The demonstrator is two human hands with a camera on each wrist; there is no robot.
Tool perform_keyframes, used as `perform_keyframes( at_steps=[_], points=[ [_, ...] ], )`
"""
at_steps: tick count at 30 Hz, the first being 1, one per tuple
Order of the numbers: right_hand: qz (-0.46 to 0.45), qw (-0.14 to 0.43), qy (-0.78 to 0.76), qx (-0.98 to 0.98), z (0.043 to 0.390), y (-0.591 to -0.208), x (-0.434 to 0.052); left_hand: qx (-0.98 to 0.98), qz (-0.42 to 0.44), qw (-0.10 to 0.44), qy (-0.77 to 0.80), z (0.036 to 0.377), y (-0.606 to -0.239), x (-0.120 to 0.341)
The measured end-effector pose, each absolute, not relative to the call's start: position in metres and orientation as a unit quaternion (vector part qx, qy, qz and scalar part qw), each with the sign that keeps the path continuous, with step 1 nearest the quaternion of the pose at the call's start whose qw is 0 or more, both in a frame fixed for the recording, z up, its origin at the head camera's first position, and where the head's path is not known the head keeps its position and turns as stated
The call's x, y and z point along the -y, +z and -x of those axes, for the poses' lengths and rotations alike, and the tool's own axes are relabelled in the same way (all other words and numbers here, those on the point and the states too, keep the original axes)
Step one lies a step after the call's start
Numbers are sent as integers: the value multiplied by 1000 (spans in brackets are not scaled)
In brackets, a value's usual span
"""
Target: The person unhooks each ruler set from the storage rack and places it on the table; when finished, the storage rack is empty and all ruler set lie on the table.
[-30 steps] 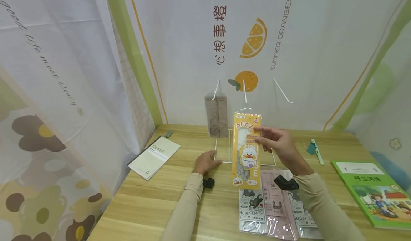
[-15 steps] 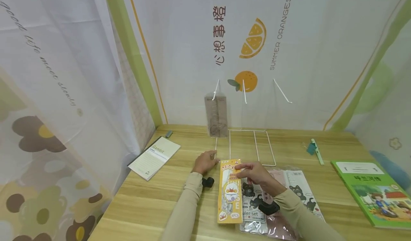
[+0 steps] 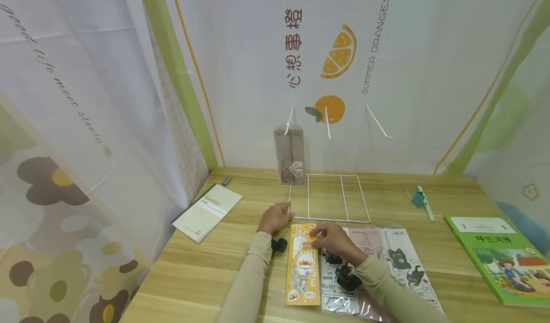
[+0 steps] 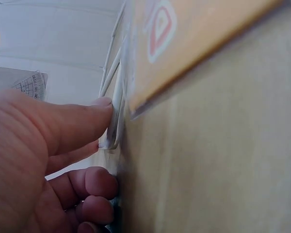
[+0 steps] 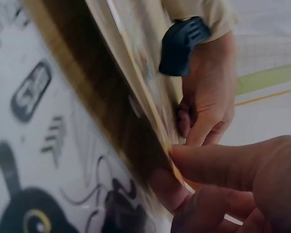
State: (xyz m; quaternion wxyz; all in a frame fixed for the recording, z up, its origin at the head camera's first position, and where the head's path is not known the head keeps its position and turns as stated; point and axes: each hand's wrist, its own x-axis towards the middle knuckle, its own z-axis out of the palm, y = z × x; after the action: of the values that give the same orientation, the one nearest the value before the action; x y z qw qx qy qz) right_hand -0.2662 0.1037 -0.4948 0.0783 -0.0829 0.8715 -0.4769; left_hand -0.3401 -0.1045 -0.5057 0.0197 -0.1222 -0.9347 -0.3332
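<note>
A yellow duck-print ruler set packet [image 3: 302, 270] lies at or just above the tabletop, left of the cat-print packets. My right hand [image 3: 335, 241] pinches its upper right edge; in the right wrist view the thumb and finger [image 5: 208, 165] close on the packet's thin edge. My left hand [image 3: 274, 219] holds the front left corner of a white wire display rack [image 3: 328, 219], thumb [image 4: 82, 124] against the wire in the left wrist view. From the rack's left hook hangs a greyish ruler packet [image 3: 291, 156]. The middle hook [image 3: 328, 124] and right hook [image 3: 380, 122] carry nothing.
Right of the duck packet lie a cat-print ruler set [image 3: 339, 301], a pink ruler packet [image 3: 369, 239] and another cat-print set [image 3: 401, 246]. A notebook [image 3: 208, 210] and eraser [image 3: 226, 180] are left; a pen [image 3: 425, 203] and green book [image 3: 500, 261] right.
My right hand has brought the duck packet down from before the middle hook to the table, moving left and toward me. The left hand stays at the rack's corner.
</note>
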Motion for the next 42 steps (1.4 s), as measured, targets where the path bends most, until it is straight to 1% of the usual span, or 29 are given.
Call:
perform_keyframes(
  at_steps=[8, 14, 16, 18, 23, 25, 28, 31, 39, 42],
  points=[
    [92, 39, -388, -916, 262, -496, -102, 934, 124, 23, -334, 342, -506, 101],
    [98, 39, -397, -912, 265, -488, -116, 932, 127, 19, -338, 341, -504, 100],
    [90, 39, -409, -907, 269, -483, -129, 931, 130, 17, -340, 341, -504, 99],
    [81, 24, -412, -907, 278, -477, -148, 931, 131, 17, -340, 341, -505, 99],
    [62, -53, -354, -932, 301, -474, -205, 933, 125, 22, -336, 342, -509, 101],
    [54, -68, -332, -939, 306, -478, -226, 934, 124, 22, -335, 342, -510, 102],
    [51, -59, -322, -944, 310, -487, -248, 933, 127, 20, -337, 342, -510, 104],
    [58, -38, -328, -942, 312, -492, -261, 932, 128, 19, -338, 342, -508, 105],
    [50, -9, -332, -942, 313, -500, -265, 930, 135, 27, -340, 341, -506, 105],
    [41, -2, -334, -942, 313, -500, -264, 930, 135, 21, -341, 343, -506, 107]
  ],
)
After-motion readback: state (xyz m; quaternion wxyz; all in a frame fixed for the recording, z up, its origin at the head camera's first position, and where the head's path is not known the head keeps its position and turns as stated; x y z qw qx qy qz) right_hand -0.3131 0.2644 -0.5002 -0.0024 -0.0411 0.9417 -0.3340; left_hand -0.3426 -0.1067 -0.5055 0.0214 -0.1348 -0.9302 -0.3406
